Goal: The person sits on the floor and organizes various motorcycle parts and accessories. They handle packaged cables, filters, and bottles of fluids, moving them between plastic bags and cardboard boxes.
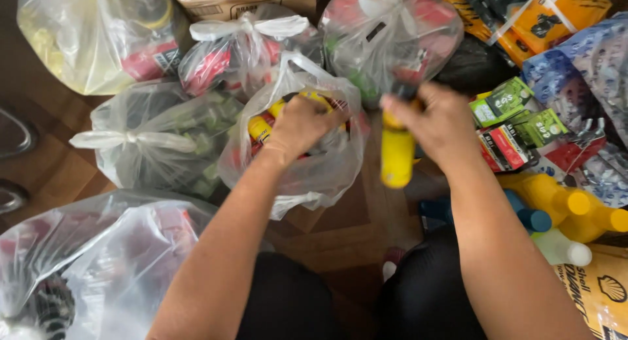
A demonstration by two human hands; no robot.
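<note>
My right hand (439,121) grips a yellow bottle (397,155) near its cap end, holding it upright just right of an open clear plastic bag (320,173). My left hand (302,123) reaches into that bag's mouth, fingers closed on yellow bottles (260,127) inside it. The bag stands on a wooden floor (340,238) between my knees and holds several yellow and red items. What exactly the left fingers pinch is hidden by the hand.
Tied clear bags full of goods surround the open one: at top left (91,39), top middle (242,49), top right (389,33), left (157,137) and bottom left (85,261). Loose yellow bottles (569,206), green and red packets (517,127) and a cardboard box (242,0) lie around.
</note>
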